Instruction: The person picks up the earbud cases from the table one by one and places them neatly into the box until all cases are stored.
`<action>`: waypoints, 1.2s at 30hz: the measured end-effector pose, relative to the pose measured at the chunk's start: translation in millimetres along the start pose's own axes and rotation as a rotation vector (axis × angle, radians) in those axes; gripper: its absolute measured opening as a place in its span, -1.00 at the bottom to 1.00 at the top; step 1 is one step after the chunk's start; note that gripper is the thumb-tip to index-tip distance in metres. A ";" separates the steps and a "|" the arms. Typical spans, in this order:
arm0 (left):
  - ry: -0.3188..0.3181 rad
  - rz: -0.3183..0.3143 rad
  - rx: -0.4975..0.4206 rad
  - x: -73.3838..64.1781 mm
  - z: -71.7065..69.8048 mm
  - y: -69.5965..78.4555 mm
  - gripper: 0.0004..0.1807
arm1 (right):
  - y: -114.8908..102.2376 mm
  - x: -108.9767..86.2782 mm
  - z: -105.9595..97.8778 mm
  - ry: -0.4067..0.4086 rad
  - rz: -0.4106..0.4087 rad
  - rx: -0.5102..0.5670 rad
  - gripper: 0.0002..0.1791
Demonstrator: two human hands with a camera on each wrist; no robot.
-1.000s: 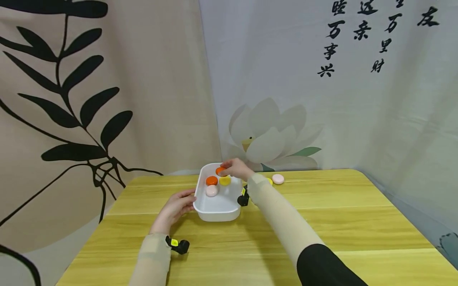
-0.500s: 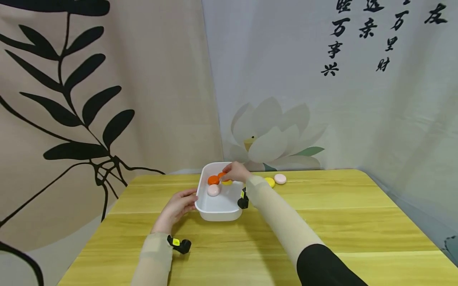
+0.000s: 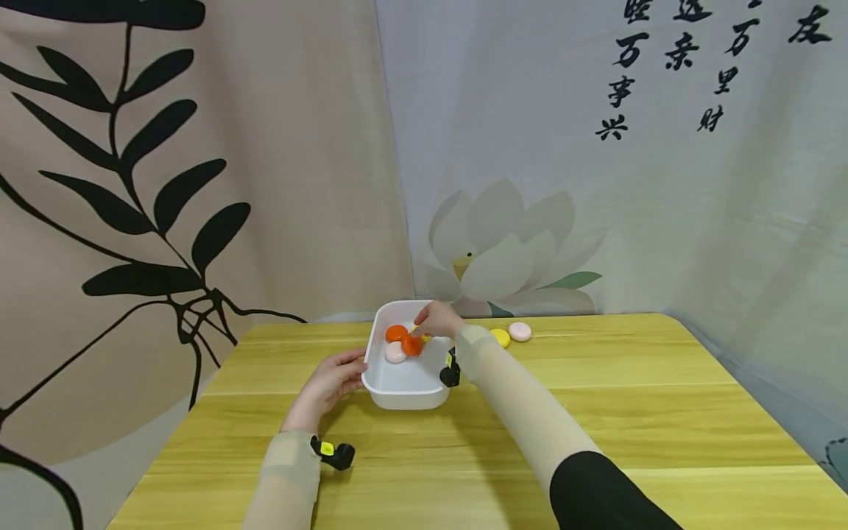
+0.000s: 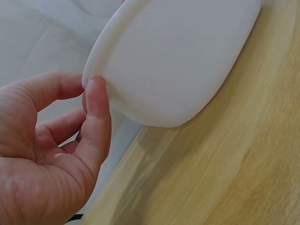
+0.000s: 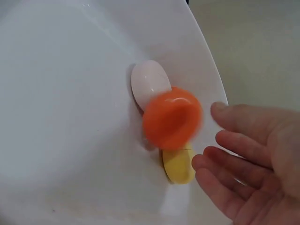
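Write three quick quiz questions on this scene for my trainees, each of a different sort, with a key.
1. Multiple choice: what is the left hand touching? A) the backdrop cloth B) the white container C) the right sleeve
2. True or false: in the right wrist view, a gap shows between the right hand and the blurred orange piece.
3. Fill in: on the table, a yellow piece lies beside a ____ piece.

Key: 1. B; 2. True; 3. pale pink.

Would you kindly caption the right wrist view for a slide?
Right hand clear of a blurred orange disc; pink disc and yellow disc in the white tray.
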State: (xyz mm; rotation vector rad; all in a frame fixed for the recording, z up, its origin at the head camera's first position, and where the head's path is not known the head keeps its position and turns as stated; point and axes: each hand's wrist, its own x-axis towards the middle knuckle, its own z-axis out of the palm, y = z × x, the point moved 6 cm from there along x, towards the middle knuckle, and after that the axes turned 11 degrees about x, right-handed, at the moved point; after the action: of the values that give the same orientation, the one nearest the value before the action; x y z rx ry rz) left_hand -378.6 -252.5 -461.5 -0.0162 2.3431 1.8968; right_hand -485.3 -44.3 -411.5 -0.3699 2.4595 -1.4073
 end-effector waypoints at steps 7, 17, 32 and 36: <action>-0.009 0.006 -0.005 1.7 6.0 2.6 -0.50 | 2.6 -0.9 -5.3 -0.004 -0.011 -0.023 -0.71; -0.022 0.004 -0.013 3.5 13.4 5.2 -0.50 | 7.1 -3.3 -19.6 -0.057 -0.026 -0.022 -0.70; -0.034 0.008 0.001 -1.5 4.4 2.9 -0.47 | 17.6 -21.5 -93.3 -0.002 -0.137 0.159 -0.54; -0.036 0.004 0.005 -2.3 3.4 3.0 -0.45 | 35.4 -35.0 -118.9 0.042 -0.135 0.180 -0.53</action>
State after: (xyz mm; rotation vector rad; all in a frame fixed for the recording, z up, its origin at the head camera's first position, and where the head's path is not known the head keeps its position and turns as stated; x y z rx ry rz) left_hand -376.3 -248.7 -459.0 0.0229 2.3262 1.8771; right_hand -499.2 80.0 -380.5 -0.4776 2.3540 -1.6921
